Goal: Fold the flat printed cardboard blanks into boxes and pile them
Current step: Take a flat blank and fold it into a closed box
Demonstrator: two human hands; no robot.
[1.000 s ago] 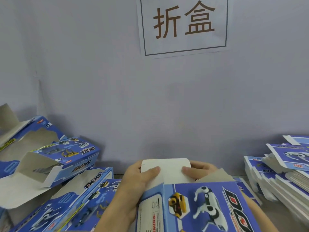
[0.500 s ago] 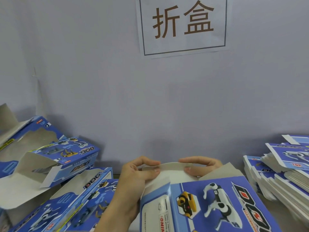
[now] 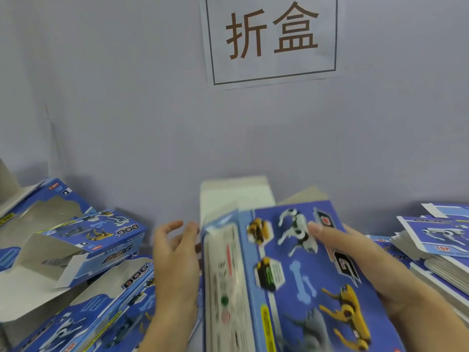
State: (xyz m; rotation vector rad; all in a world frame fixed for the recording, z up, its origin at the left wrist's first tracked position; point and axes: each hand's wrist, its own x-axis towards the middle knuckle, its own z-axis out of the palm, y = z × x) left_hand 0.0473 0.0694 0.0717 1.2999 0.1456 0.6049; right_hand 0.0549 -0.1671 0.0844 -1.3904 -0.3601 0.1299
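A blue printed box [image 3: 299, 275] with toy dogs on its face fills the lower middle, blurred by motion. Its white end flap [image 3: 236, 196] stands up at the far end, with a grey side flap [image 3: 304, 195] beside it. My right hand [image 3: 360, 260] grips the box's right edge, thumb lying across the printed face. My left hand [image 3: 175, 257] hovers against the box's left side with its fingers spread and relaxed, holding nothing.
Several folded open boxes [image 3: 96, 237] lie heaped at the left. A stack of flat blanks [image 3: 436, 240] sits at the right. A grey wall with a paper sign [image 3: 271, 39] rises close behind.
Both hands have left the white end flap, which has sprung upright. The box has been raised towards me; my right hand slid to its right edge and my left hand came off.
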